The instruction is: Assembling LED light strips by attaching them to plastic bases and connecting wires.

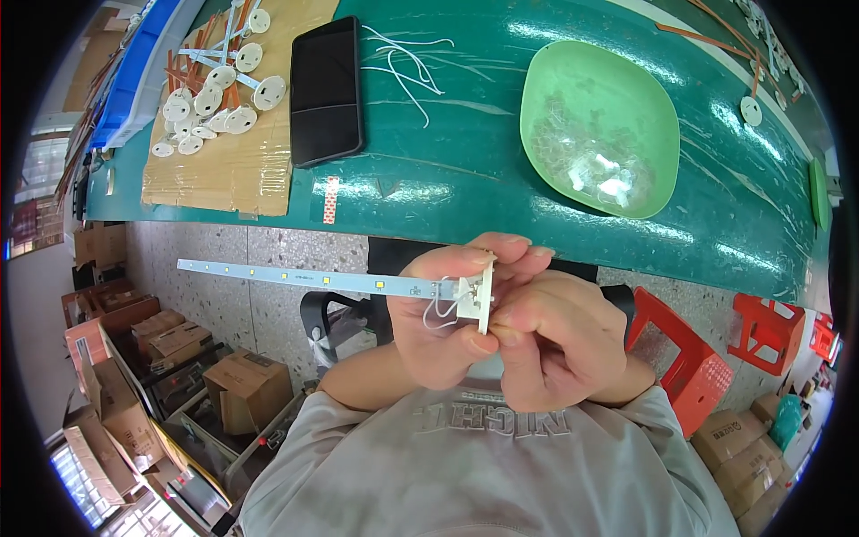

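Note:
A long thin white light strip with small yellow chips runs out to the left from my hands, held level in front of my chest. My left hand grips its right end, where short white wires loop out. My right hand pinches a small white plastic end cap that sits on that end of the strip. Both hands press together around the cap, below the front edge of the green table.
On the table lie a black phone, loose white wires, a green dish with small clear parts, and a cardboard sheet bearing several round white caps on strips. Red stools and cardboard boxes stand on the floor.

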